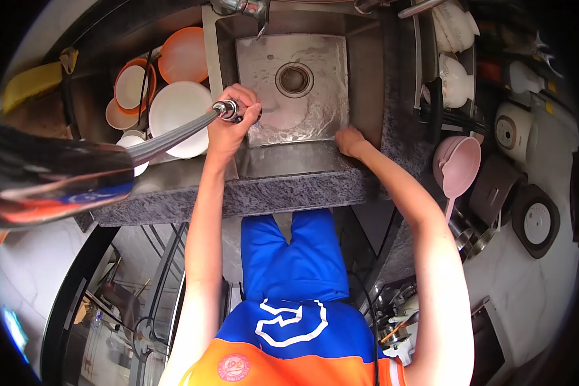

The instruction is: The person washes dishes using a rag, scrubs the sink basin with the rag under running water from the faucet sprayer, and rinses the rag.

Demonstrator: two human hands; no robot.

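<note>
My left hand [222, 136], over the sink's left edge, is closed around a pull-out faucet sprayer [227, 110]. A ribbed grey hose [174, 136] runs from the sprayer toward the left. Below me, the steel sink [302, 159] has water spread over its floor around a round drain [294, 80]. My right hand [350, 141] is low inside the sink at the near right, its fingers curled. What those fingers hold, if anything, is hidden.
Left of the sink stand a white plate [180, 116], orange-rimmed bowls [183, 55] and a yellow cloth-like item [32, 87]. White bowls [455, 80] sit in a rack at right, above a pink ladle-shaped pan [460, 161]. A stone counter edge [289, 193] runs in front.
</note>
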